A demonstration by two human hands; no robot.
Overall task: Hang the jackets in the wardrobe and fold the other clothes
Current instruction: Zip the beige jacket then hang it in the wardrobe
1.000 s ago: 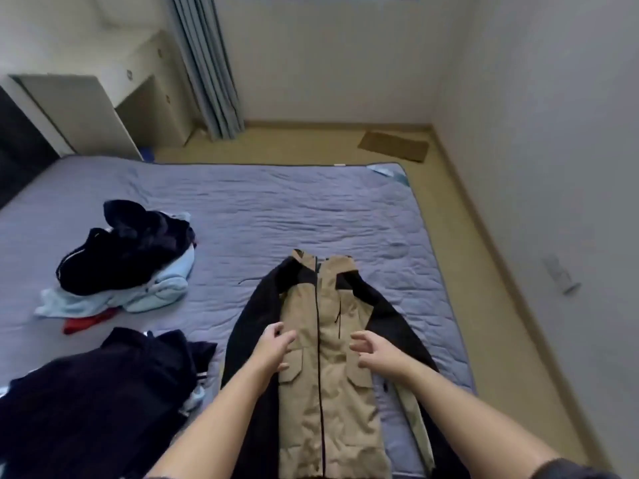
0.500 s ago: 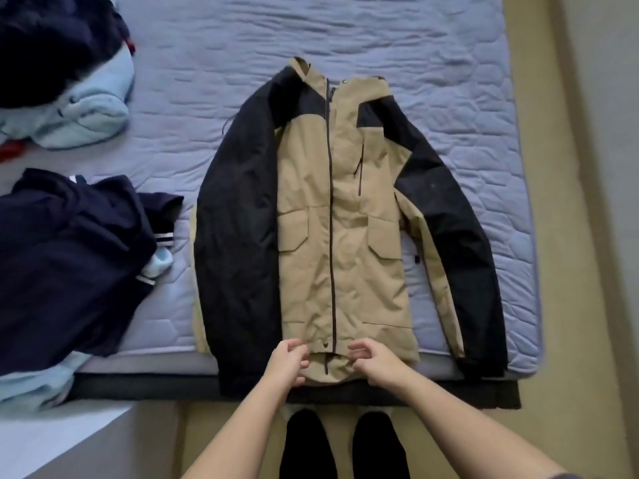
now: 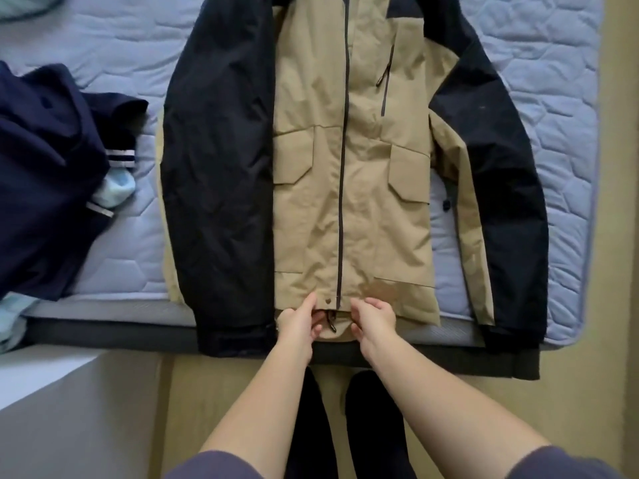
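A tan jacket [image 3: 377, 188] with black sleeves lies front up on the bed, zipped, its hem hanging over the near edge. My left hand [image 3: 301, 323] pinches the hem just left of the zipper's bottom end. On the other side of the zipper, my right hand [image 3: 371, 319] pinches the hem with curled fingers. A small drawcord toggle hangs between the two hands. The jacket's collar is cut off at the top of the view.
A lilac quilted mattress cover [image 3: 131, 257] tops the bed. A dark navy garment [image 3: 45, 160] with striped cuffs lies at the left over a pale blue piece [image 3: 116, 190]. My dark-socked feet [image 3: 345, 426] stand on the tan floor by the bed's edge.
Both hands slid from the jacket's chest down to its hem and took hold of it beside the zipper. The view tilted down and came closer to the bed's edge.
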